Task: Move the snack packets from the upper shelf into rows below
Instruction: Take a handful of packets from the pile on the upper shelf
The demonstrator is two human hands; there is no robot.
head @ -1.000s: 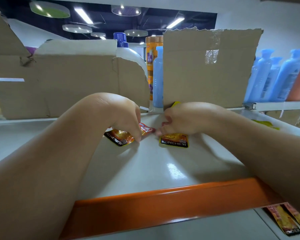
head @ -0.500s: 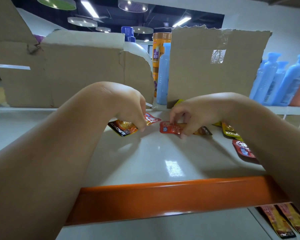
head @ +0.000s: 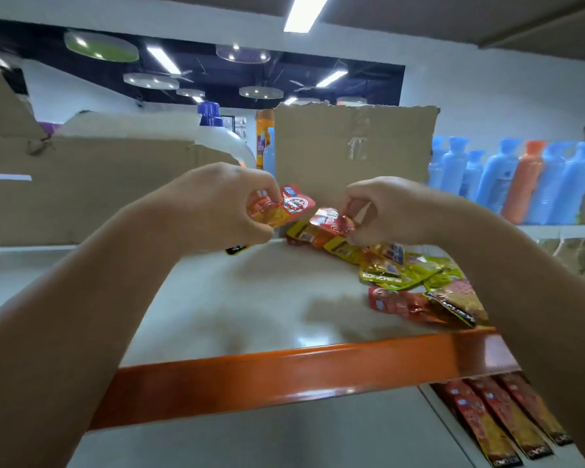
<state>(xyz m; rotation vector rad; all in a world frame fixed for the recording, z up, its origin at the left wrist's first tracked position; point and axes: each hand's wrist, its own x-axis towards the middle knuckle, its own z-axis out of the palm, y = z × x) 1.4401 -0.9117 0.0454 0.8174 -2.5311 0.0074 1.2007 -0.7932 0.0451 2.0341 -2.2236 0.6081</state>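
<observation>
My left hand (head: 213,206) pinches a red and orange snack packet (head: 286,207), lifted off the upper shelf (head: 237,298). My right hand (head: 389,211) grips another red packet (head: 330,219) by its end, just above the shelf. A loose pile of several red, yellow and green packets (head: 416,282) lies on the right side of the shelf, partly hidden by my right forearm. On the lower shelf at bottom right, three red packets (head: 500,420) lie side by side in a row.
The upper shelf has an orange front rail (head: 284,376). Torn cardboard boxes (head: 352,150) stand along the back. Blue and orange bottles (head: 520,177) line a shelf at the right. A white jug with a blue cap (head: 217,136) stands behind the left box.
Both hands have lifted their packets off the shelf surface. The view has tilted up and the packet pile at the right has come into sight.
</observation>
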